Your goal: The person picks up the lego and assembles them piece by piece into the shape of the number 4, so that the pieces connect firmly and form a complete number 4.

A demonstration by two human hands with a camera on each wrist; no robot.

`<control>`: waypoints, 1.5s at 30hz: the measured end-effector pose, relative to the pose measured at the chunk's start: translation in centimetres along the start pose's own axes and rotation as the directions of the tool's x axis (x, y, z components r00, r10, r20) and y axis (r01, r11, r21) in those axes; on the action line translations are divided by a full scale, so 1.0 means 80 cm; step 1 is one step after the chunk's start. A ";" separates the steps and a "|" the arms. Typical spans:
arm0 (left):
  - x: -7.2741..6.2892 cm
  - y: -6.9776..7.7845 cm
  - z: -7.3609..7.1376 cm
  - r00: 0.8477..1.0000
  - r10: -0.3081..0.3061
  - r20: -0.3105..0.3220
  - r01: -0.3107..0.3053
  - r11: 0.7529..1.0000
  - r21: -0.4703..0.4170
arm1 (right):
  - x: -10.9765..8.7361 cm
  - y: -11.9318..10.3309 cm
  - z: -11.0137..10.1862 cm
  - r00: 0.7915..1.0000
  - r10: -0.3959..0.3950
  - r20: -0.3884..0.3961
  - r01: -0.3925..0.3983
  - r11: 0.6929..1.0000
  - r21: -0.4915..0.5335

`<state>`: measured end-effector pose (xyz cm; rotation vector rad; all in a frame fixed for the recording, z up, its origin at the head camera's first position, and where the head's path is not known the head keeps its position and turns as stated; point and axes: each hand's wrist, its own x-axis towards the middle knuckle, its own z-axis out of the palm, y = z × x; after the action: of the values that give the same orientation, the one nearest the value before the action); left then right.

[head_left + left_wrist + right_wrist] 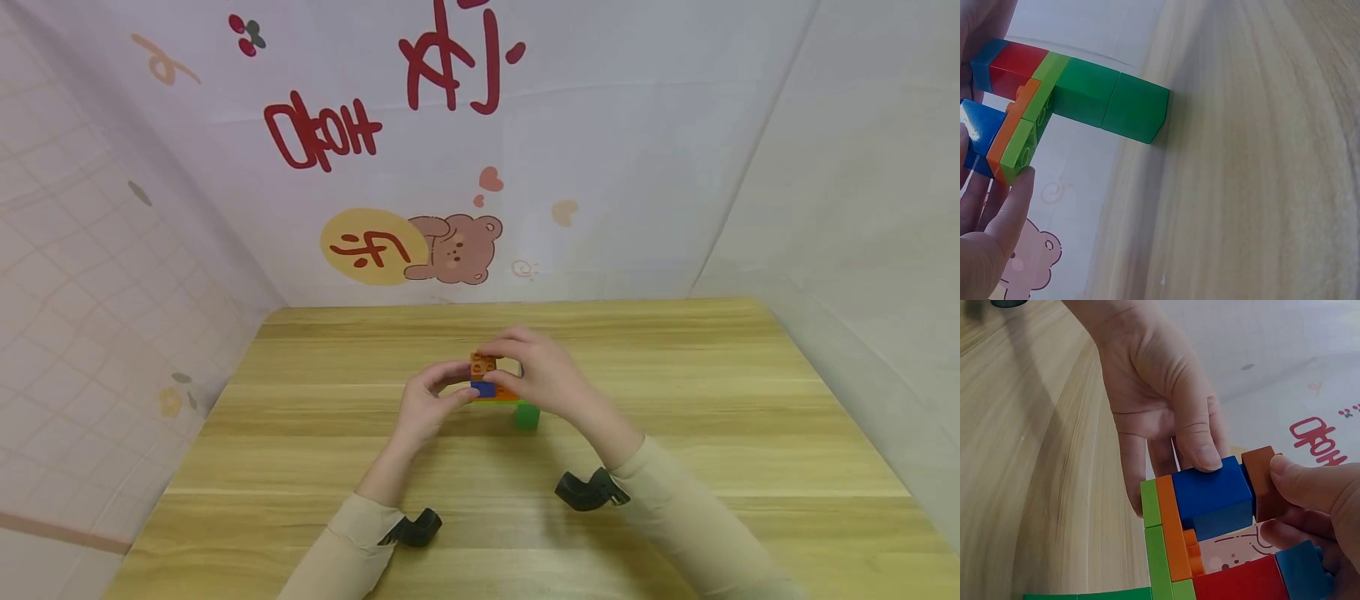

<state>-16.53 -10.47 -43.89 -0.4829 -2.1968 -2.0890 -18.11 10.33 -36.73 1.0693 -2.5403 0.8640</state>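
Note:
In the head view my left hand [423, 402] grips a toy building-block model from the left. Its thumb lies on a blue block [1213, 490], and a finger supports the light green underside [1019, 153]. My right hand [547, 375] pinches an orange-brown block [1263, 481] between thumb and fingers, right at the top of the blue block. Beneath these runs a flat orange piece [1174, 531]. A red block [1241, 578] topped by a teal-blue one [1305, 569] rises from the model's other end. Two green blocks [1110, 100] extend downward as a leg.
The model is over a wood-grain table [480, 533]. White cloth [637, 150] with printed characters and a bear [457, 250] hangs behind, and more cloth flanks both sides. Each wrist carries a black camera mount [588, 490].

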 end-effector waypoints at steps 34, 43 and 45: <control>-0.002 -0.003 0.010 0.997 0.022 -0.075 -0.026 0.999 -0.045 | 0.001 0.005 0.002 1.000 -0.022 -0.004 0.022 1.000 -0.011; -0.002 -0.001 0.010 0.997 0.003 -0.079 -0.007 0.998 -0.057 | 0.003 0.005 0.002 1.000 -0.026 0.009 0.026 0.999 -0.032; -0.002 -0.001 0.011 0.997 0.005 -0.082 -0.010 0.999 -0.051 | 0.004 0.005 0.001 1.000 -0.028 0.008 0.028 0.999 -0.035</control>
<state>-16.27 -9.63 -44.11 -0.4006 -2.0983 -2.1259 -18.59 10.32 -36.83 1.0973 -2.5310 0.8063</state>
